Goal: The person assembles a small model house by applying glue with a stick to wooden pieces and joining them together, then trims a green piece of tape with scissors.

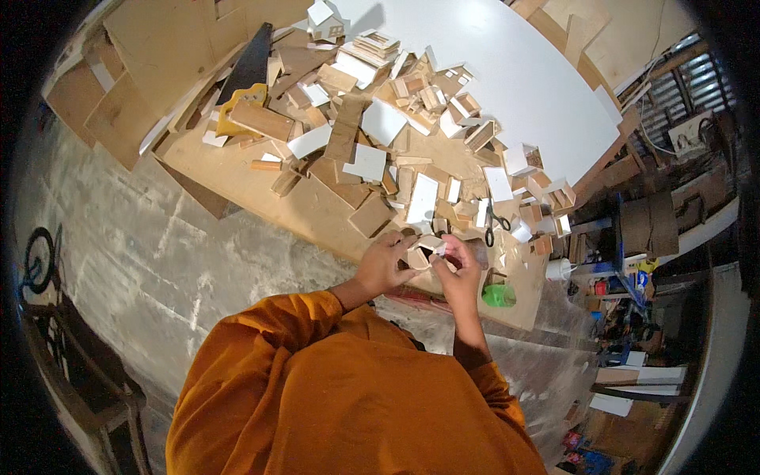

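Note:
Near the front edge of the work board, my left hand (381, 266) and my right hand (457, 267) are both closed on a small angular, hollow piece of pale wood (421, 246), fingers gripping it from either side. Black-handled scissors (491, 229) lie just beyond my right hand. A green translucent container (497, 292) stands below and right of it. Many small wooden offcuts and white-faced blocks (416, 194) are spread in front of my hands.
The plywood board (222, 182) also carries a saw with a yellow handle (233, 111). A white panel (538, 71) lies behind the pile. Stacked boards (119, 71) are at upper left, a white bucket (559, 269) and clutter at right, concrete floor (134, 237) at left.

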{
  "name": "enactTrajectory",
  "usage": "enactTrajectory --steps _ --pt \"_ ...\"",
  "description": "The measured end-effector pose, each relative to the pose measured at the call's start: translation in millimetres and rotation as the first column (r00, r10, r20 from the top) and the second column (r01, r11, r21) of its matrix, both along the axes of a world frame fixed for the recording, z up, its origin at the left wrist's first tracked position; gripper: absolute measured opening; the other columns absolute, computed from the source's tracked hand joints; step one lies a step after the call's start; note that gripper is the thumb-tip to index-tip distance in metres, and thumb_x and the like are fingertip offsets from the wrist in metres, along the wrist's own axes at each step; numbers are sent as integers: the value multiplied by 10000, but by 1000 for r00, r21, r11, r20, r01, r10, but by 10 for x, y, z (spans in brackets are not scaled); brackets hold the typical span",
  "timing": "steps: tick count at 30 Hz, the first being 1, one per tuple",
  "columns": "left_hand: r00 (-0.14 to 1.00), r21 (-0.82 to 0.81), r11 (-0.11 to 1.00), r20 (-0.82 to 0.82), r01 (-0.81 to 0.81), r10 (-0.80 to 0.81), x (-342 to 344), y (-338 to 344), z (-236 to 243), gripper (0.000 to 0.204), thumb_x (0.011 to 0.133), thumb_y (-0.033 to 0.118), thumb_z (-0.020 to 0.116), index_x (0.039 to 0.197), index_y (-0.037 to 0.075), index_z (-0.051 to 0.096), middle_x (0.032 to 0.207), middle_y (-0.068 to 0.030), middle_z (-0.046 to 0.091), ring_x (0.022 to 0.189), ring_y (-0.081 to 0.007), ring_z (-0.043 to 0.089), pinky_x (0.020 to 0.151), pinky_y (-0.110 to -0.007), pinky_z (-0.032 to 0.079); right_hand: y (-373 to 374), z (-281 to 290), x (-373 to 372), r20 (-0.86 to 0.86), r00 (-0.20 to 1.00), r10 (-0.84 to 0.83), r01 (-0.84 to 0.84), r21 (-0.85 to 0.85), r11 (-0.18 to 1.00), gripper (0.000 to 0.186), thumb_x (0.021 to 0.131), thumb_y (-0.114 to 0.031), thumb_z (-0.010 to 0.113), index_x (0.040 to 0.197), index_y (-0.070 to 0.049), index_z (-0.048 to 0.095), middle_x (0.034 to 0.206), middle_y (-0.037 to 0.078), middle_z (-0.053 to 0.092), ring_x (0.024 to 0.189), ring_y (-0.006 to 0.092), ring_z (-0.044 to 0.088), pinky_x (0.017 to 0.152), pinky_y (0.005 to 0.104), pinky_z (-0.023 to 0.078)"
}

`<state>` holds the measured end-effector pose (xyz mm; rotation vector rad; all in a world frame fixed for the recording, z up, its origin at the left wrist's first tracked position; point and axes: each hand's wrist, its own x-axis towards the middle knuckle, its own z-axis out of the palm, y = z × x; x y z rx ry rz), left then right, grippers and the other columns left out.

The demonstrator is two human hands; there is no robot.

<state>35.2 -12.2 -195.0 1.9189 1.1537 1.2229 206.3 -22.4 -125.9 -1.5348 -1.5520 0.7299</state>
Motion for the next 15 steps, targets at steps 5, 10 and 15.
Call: enactTrajectory --steps 5,10,15 --pt "1000 17 1000 27 12 -13 -13 5 -14 648 651 278 767 1223 36 581 942 -157 540 910 -359 547 813 -434 446 -17 85 -66 99 995 4 -12 85 996 391 721 -54 756 1098 -44 656 973 98 632 888 201 606 810 316 492" --pt "1000 -23 1000 -3 13 -13 -32 -10 35 637 657 280 771 1210 25 584 987 -158 549 932 -355 553 821 -429 452 -22 115 -83 128 992 17 -27 76 997 356 730 -40 745 1076 -41 663 966 97 632 896 205 605 809 313 495" --pt "999 -47 999 -26 27 -28 -42 -6 23 629 669 293 766 1203 15 585 1062 -168 555 974 -354 558 845 -425 459 -31 160 -78 136 990 46 -53 53 997 340 745 -14 728 1078 -32 661 974 77 613 908 179 592 819 292 485"
